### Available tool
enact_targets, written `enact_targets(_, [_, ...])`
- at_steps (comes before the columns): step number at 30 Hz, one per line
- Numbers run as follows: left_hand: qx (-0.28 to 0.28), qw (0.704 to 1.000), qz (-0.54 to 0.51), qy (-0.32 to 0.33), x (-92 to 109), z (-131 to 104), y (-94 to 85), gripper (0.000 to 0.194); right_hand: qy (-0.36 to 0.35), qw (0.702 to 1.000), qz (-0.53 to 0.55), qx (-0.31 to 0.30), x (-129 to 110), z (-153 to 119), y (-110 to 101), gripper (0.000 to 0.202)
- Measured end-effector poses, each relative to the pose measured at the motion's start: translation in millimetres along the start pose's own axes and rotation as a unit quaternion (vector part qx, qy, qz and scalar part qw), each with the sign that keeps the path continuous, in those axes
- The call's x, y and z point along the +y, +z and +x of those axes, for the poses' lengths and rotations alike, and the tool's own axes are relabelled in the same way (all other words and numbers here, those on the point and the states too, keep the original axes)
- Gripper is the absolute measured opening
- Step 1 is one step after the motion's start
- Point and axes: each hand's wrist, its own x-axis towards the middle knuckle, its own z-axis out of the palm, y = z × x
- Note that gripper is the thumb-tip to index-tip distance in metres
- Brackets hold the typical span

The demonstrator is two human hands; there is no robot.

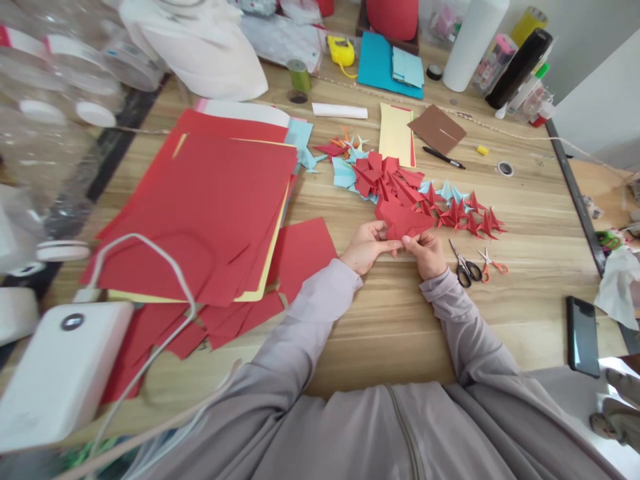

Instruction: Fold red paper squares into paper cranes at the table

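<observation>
A partly folded piece of red paper (404, 220) is held up between my two hands. My left hand (369, 247) pinches its lower left edge, thumb and fingers closed. On the lower right edge, my right hand (427, 252) grips the same paper with the thumb on top. Just beyond lies a pile of folded red paper shapes (383, 175), with light blue folded ones (344, 172) at its left. Red pointed origami pieces (455, 215) spread to the right of the paper. Black-handled scissors (466, 268) and orange-handled scissors (492, 265) rest right of my right hand.
A large stack of red sheets (225, 200) covers the left, with cut red pieces (305, 257) beside it. A white power bank (65, 373) with a cable sits front left. A phone (583, 337) lies front right; a white bottle (473, 47) stands at the back.
</observation>
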Motion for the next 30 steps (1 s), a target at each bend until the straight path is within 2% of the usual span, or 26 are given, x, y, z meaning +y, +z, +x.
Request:
enact_targets(5, [-0.017, 1.0, -0.006, -0.013, 4.0, -1.3, 0.1, 0.038, 0.033, 0.999, 0.033, -0.007, 5.3, 0.4, -0.4, 0.038])
enact_targets(10, [0.012, 1.0, -0.017, -0.01, 1.9, 0.8, -3.9, 0.042, 0.064, 0.996, 0.062, 0.017, 5.5, 2.0, 1.7, 0.039])
enact_targets(16, [0.023, 0.998, -0.051, -0.015, -0.5, 3.0, -5.5, 0.038, 0.052, 0.996, 0.048, 0.057, 7.6, 2.7, 1.9, 0.039])
enact_targets(21, [0.04, 0.998, -0.043, 0.007, -1.1, 2.3, -3.9, 0.038, 0.043, 0.996, 0.046, 0.059, 8.5, 2.7, 2.3, 0.039])
enact_targets(30, [0.001, 1.0, 0.018, 0.02, -4.2, 0.6, -2.9, 0.043, -0.001, 0.998, 0.035, 0.043, 9.8, 0.6, 4.2, 0.023])
